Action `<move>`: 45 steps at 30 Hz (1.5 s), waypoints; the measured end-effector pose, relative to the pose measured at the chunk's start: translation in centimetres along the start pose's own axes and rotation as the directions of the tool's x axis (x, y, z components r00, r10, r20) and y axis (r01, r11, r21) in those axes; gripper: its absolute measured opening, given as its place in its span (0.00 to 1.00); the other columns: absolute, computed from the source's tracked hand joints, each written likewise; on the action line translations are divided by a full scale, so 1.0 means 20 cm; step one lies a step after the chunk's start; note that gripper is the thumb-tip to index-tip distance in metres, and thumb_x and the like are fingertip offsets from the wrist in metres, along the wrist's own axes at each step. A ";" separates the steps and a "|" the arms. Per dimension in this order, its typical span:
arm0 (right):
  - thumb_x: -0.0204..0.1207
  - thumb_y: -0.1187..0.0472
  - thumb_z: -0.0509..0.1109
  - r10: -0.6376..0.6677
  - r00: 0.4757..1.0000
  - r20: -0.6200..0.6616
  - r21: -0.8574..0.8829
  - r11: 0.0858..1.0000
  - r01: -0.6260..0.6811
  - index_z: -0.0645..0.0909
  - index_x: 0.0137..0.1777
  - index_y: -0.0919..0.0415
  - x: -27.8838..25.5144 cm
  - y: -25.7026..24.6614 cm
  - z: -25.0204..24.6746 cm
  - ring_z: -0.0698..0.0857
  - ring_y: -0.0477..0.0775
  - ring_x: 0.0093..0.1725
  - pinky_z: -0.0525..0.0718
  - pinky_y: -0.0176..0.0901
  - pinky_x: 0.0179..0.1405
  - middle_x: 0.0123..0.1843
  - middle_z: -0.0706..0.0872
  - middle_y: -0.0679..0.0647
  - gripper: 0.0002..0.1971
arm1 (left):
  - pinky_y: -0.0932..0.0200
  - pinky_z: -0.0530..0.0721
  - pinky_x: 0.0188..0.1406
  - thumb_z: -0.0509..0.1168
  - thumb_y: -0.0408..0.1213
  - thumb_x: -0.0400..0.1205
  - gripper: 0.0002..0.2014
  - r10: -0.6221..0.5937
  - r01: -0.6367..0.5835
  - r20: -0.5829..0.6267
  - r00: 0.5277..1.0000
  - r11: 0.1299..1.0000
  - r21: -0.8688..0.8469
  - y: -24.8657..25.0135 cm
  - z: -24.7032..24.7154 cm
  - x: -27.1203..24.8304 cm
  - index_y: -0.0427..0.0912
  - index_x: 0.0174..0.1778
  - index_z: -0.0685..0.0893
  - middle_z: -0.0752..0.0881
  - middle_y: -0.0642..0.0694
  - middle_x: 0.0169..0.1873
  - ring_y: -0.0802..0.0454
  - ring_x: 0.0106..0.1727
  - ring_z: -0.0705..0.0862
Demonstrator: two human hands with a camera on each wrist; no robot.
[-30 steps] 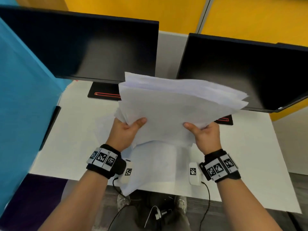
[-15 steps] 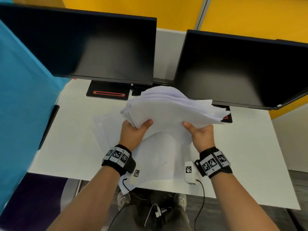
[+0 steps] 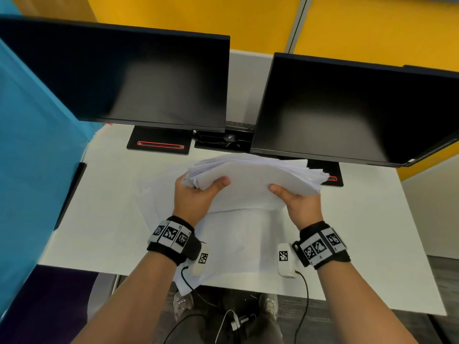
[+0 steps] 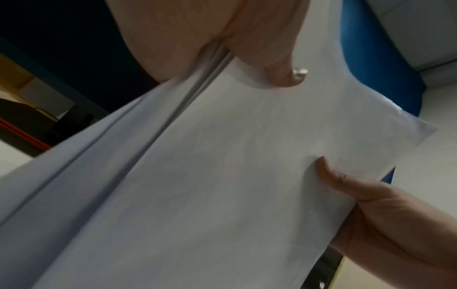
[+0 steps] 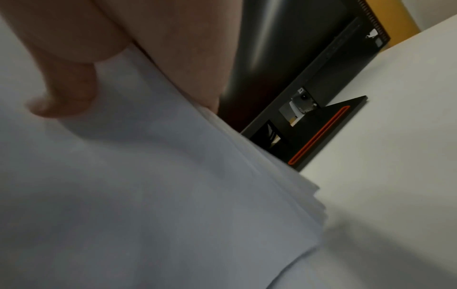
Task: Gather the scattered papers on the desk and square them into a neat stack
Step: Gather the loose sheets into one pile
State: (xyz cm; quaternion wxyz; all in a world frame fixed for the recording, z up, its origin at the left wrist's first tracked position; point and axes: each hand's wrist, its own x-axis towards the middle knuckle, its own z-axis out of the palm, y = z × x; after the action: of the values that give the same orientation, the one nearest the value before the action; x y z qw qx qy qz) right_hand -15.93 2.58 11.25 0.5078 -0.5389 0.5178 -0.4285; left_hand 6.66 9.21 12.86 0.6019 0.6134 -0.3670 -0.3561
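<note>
Head view. Item: sheaf of white papers [image 3: 250,180], held between both hands above the white table [image 3: 104,219], in front of the two dark monitors [image 3: 139,78]. Left hand [image 3: 196,194] grips the near-left corner, thumb on top, fingers hidden beneath. Right hand [image 3: 301,202] grips the near-right edge the same way. The far edges fan unevenly. More loose sheets [image 3: 238,234] lie flat on the table beneath, one overhanging the near edge. Compared with half a second ago, the sheaf sits lower and flatter, nearer the table, and the hands are spread wider apart.

Left wrist view. The papers [image 4: 222,176] fill the frame; the left hand's thumb [image 4: 279,64] presses on top, with the right hand [image 4: 395,224] clamping the opposite edge. Picture blurred; sheet edges run together.

Right wrist view. The right hand's thumb [image 5: 69,93] lies on the papers [image 5: 148,195], whose stepped edges hang over the table [image 5: 395,136] by a monitor stand [image 5: 329,133]. Fingers below are hidden.
</note>
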 end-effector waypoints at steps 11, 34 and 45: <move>0.62 0.46 0.78 -0.153 0.963 -0.220 0.236 0.950 0.205 0.79 0.64 0.54 -0.11 -0.21 0.04 0.85 0.53 0.54 0.85 0.40 0.52 0.59 0.84 0.64 0.30 | 0.70 0.83 0.46 0.74 0.46 0.76 0.21 0.168 -0.214 -0.346 0.923 0.972 -0.099 0.24 0.18 -0.10 0.38 0.59 0.80 0.85 0.53 0.45 0.65 0.45 0.85; 0.70 0.68 0.82 0.044 0.999 -0.006 -0.068 0.997 -0.044 0.86 0.50 0.50 0.08 0.03 -0.07 0.91 0.34 0.45 0.85 0.25 0.43 0.47 0.91 0.40 0.15 | 0.68 0.86 0.34 0.81 0.44 0.70 0.09 -0.230 0.229 0.017 0.973 0.972 0.049 -0.15 0.06 0.06 0.49 0.40 0.89 0.92 0.53 0.36 0.63 0.37 0.90; 0.76 0.58 0.76 0.484 0.873 -0.063 -0.388 0.794 -0.468 0.87 0.55 0.64 0.12 0.47 0.02 0.90 0.64 0.51 0.87 0.58 0.59 0.52 0.92 0.62 0.12 | 0.47 0.78 0.66 0.69 0.65 0.71 0.39 -0.547 0.726 -0.479 0.686 0.477 0.495 -0.63 -0.49 0.05 0.44 0.73 0.75 0.80 0.40 0.67 0.39 0.68 0.79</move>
State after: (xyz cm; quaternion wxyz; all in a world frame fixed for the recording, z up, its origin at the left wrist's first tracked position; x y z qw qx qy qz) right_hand -16.53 0.76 1.65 0.4914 -0.4899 0.7012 -0.1638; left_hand 15.97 12.98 0.42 0.2115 0.9140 -0.1286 -0.3215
